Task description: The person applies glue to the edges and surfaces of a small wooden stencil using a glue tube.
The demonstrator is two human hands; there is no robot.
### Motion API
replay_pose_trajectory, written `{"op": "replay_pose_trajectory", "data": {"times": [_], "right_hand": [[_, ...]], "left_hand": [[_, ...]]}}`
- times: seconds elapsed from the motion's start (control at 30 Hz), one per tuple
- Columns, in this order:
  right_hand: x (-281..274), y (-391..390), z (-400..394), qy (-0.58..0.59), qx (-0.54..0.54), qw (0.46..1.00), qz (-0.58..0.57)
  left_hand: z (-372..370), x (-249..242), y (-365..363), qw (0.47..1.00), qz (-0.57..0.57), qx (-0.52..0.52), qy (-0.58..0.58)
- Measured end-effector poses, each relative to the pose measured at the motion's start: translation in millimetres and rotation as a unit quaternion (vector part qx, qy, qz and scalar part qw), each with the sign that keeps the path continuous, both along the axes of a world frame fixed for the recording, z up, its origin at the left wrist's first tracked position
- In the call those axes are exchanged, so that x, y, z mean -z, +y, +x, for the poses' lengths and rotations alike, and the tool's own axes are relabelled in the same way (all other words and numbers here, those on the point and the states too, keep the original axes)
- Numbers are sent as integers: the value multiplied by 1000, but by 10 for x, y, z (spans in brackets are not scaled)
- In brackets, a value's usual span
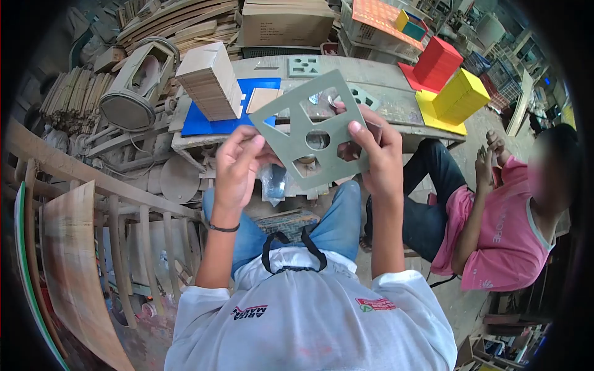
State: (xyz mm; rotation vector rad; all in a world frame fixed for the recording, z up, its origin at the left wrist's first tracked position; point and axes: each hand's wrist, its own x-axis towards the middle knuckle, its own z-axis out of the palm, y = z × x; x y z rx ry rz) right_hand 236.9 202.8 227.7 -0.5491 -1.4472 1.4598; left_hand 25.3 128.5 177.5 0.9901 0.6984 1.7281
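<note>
A flat grey-green board with cut-out shapes (294, 146) is held up, tilted, in front of my chest. Its holes include a triangle, a circle and several other shapes. My right hand (382, 148) grips the right edge, thumb on the near face and fingers behind. At the left edge, my left hand (238, 162) has its thumb and bent fingers closed on the board's side. Beyond the board, on the workbench, a smaller grey-green piece with holes (364, 96) is partly covered by it.
The long workbench (263, 65) bears a stack of wooden pieces (210, 80) on a blue panel (192, 117), another holed board (303, 66), a red block (438, 62) and a yellow block (463, 96). A person in a pink shirt (501, 241) sits at right. A wooden railing (117, 179) stands left.
</note>
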Motion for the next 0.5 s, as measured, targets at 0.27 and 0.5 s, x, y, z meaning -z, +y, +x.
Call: {"op": "replay_pose_trajectory", "data": {"times": [0.27,0.5], "right_hand": [[42,196,-92,41,-35,995,-86],[122,518,-94,-66,-114,989,73]], "left_hand": [[58,-137,126,976,35,200,-79],[49,-215,187,922,-41,321,-212]]}}
